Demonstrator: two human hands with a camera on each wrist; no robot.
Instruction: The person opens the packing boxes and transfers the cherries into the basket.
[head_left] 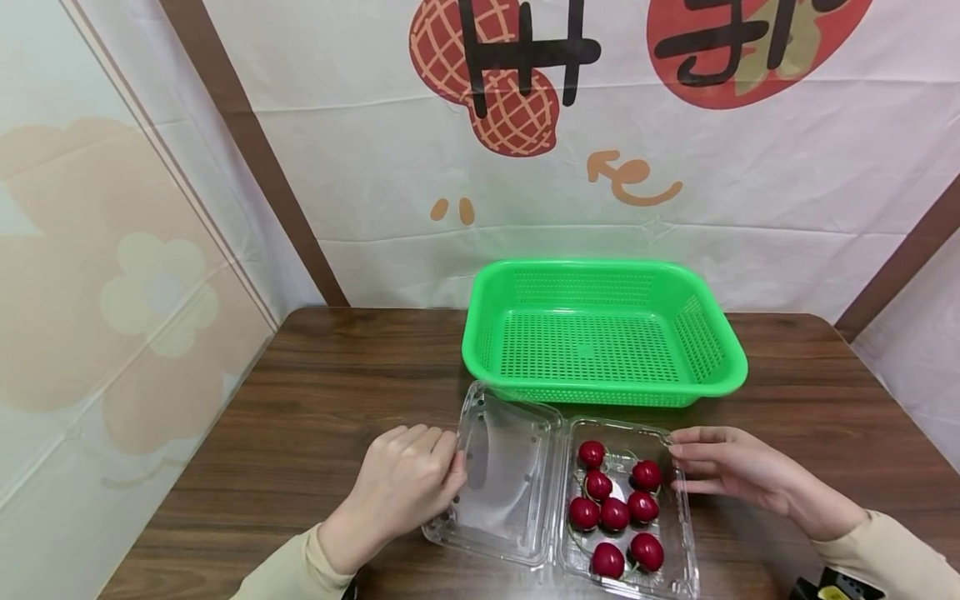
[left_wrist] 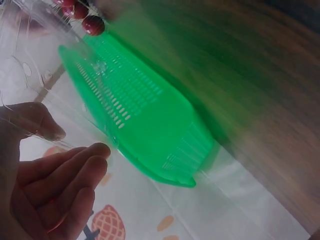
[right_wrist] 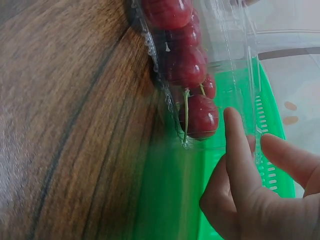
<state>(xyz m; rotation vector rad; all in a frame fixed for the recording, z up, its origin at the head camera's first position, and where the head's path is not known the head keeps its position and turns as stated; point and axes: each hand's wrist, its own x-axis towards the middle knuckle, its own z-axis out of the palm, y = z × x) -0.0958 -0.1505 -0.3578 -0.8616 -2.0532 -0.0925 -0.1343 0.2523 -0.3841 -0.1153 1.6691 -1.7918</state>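
A clear plastic clamshell box (head_left: 551, 560) lies unfolded on the table, its lid to the left and its base to the right. Several dark red cherries (head_left: 614, 514) with green stems sit in the base. My left hand (head_left: 411, 477) pinches the lid's outer left edge between thumb and curled fingers, as the left wrist view also shows. At the base's right side, my right hand (head_left: 738, 467) holds the upper part of the wall. In the right wrist view, thumb and forefinger stand on either side of the rim, close to a cherry (right_wrist: 201, 117).
Just behind the box stands a green perforated plastic basket (head_left: 585, 346) with nothing in it. The brown wooden table (head_left: 337, 375) ends at a white printed cloth (head_left: 375, 167) at the back. Another printed cloth hangs at the left.
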